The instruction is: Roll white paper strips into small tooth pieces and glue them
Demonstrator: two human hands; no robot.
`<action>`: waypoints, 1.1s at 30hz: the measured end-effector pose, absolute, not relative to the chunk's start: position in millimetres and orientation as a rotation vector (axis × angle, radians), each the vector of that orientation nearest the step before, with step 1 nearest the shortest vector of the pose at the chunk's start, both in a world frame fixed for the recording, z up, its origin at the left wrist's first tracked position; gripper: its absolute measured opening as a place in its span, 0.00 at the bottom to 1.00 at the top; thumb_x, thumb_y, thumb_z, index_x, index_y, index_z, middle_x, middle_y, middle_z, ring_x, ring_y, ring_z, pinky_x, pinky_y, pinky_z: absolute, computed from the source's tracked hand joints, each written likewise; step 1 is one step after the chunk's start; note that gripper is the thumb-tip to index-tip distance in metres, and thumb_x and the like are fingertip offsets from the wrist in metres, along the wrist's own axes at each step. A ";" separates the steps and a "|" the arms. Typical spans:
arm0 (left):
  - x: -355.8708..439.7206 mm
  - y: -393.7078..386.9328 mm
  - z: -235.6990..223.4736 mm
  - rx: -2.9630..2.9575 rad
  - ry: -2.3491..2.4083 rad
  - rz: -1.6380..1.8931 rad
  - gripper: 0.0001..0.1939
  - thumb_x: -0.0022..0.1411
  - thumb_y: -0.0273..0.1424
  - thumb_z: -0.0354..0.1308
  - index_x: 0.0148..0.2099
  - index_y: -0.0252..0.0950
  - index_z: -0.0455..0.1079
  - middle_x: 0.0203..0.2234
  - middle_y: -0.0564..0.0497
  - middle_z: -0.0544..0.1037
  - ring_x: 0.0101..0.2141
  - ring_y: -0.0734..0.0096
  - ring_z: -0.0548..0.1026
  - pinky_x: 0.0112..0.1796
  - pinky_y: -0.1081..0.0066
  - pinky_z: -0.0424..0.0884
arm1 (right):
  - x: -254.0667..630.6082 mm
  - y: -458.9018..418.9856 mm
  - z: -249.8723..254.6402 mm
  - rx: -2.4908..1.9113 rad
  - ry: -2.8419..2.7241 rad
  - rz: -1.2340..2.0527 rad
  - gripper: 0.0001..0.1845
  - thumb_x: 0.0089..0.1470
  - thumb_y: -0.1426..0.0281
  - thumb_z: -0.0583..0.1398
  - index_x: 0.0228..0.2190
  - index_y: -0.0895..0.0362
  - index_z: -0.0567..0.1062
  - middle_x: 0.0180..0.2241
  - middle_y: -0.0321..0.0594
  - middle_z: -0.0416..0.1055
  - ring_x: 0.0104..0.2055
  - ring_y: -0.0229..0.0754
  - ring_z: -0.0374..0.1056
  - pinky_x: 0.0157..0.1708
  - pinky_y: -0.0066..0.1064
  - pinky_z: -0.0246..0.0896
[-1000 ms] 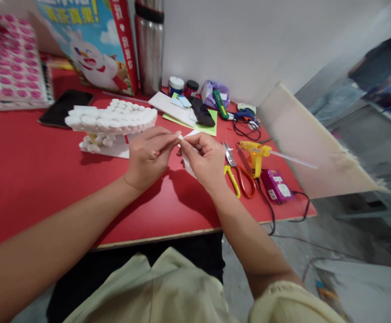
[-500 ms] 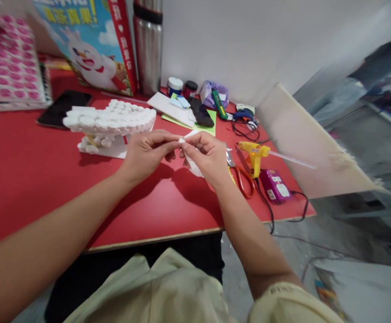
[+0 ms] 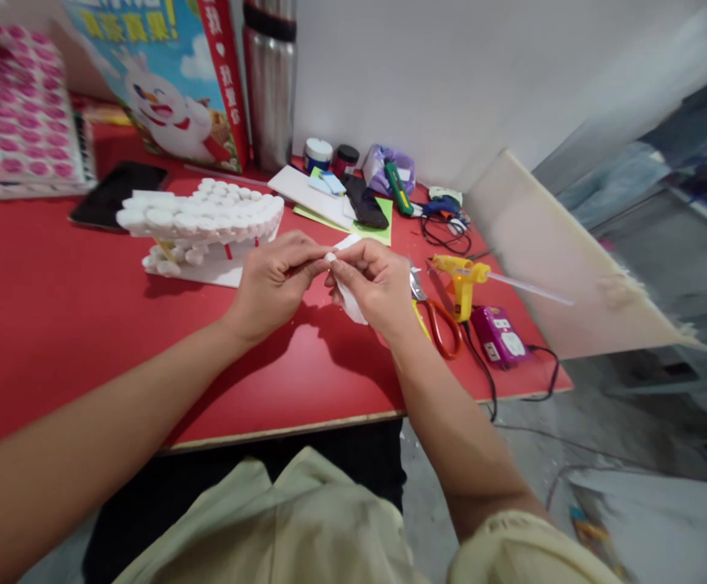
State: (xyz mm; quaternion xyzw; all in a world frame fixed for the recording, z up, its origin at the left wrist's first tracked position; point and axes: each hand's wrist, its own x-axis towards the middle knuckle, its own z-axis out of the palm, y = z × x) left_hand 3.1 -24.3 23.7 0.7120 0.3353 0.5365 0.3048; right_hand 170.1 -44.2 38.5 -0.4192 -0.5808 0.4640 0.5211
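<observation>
Between my two hands is a thin white strip, paper or tissue, with a small rolled end [image 3: 330,257] at the fingertips. My left hand [image 3: 276,285] pinches that end from the left with thumb and forefinger. From the other side, my right hand [image 3: 376,285] presses its thumb and fingers on the same roll. The loose part of the strip [image 3: 352,307] hangs below the right fingers, partly hidden by them. Behind my left hand stands a model [image 3: 201,215] built of small white rolls, on a white base with red and yellow posts.
Right of my hands lie red-and-yellow-handled pliers [image 3: 442,328], a yellow glue gun [image 3: 464,284] and a purple power socket [image 3: 503,337] with cords. Farther back are a green cutter [image 3: 398,188], jars [image 3: 318,154], a steel flask [image 3: 269,97] and a black phone [image 3: 119,195].
My left fingers have shifted and straightened along the roll, and the rolled end now shows more plainly. Both hands stay at nearly the same spot above the table.
</observation>
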 end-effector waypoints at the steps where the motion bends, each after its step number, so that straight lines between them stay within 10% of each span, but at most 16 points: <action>1: 3.6 -24.4 23.5 1.892 0.904 1.432 0.08 0.67 0.36 0.63 0.37 0.43 0.83 0.31 0.50 0.80 0.33 0.64 0.75 0.40 0.62 0.72 | 169.7 -43.5 38.5 -1.005 -1.372 1.131 0.19 0.55 0.54 0.71 0.32 0.55 0.73 0.25 0.33 0.76 0.21 0.35 0.72 0.23 0.28 0.68; 7: 2.7 -20.3 22.7 1.855 0.986 1.467 0.08 0.68 0.35 0.62 0.38 0.40 0.81 0.33 0.49 0.81 0.35 0.65 0.75 0.41 0.65 0.73 | 172.0 -36.6 36.6 -1.031 -1.326 1.331 0.25 0.56 0.45 0.67 0.34 0.55 0.76 0.31 0.38 0.79 0.27 0.39 0.76 0.28 0.31 0.73; 15: 3.7 -9.5 17.5 1.259 0.954 1.357 0.05 0.61 0.30 0.67 0.32 0.36 0.80 0.19 0.54 0.71 0.21 0.76 0.63 0.24 0.73 0.61 | 187.2 -33.7 36.7 -1.027 -1.713 0.613 0.30 0.62 0.40 0.59 0.45 0.53 0.79 0.47 0.44 0.79 0.48 0.46 0.76 0.47 0.39 0.73; 21: 5.1 -8.3 16.3 1.155 0.889 1.320 0.06 0.59 0.28 0.67 0.29 0.35 0.79 0.18 0.54 0.70 0.20 0.78 0.61 0.23 0.74 0.57 | 176.9 -30.8 25.0 -1.052 -1.824 0.250 0.09 0.66 0.61 0.63 0.39 0.53 0.79 0.38 0.41 0.79 0.42 0.45 0.75 0.48 0.39 0.70; 28: 3.2 -4.0 13.0 1.131 0.807 1.302 0.03 0.55 0.29 0.69 0.30 0.35 0.80 0.18 0.55 0.69 0.20 0.78 0.60 0.23 0.73 0.56 | 178.7 -31.2 28.7 -0.958 -1.819 0.492 0.07 0.60 0.67 0.67 0.30 0.53 0.79 0.39 0.40 0.80 0.45 0.44 0.75 0.50 0.40 0.70; 33: -1.4 -0.3 14.7 1.215 0.788 1.296 0.04 0.55 0.31 0.70 0.33 0.36 0.81 0.19 0.54 0.71 0.21 0.78 0.60 0.23 0.72 0.56 | 190.1 -27.4 36.8 -1.063 -1.451 1.009 0.21 0.59 0.49 0.66 0.27 0.53 0.80 0.38 0.42 0.82 0.42 0.45 0.78 0.44 0.39 0.74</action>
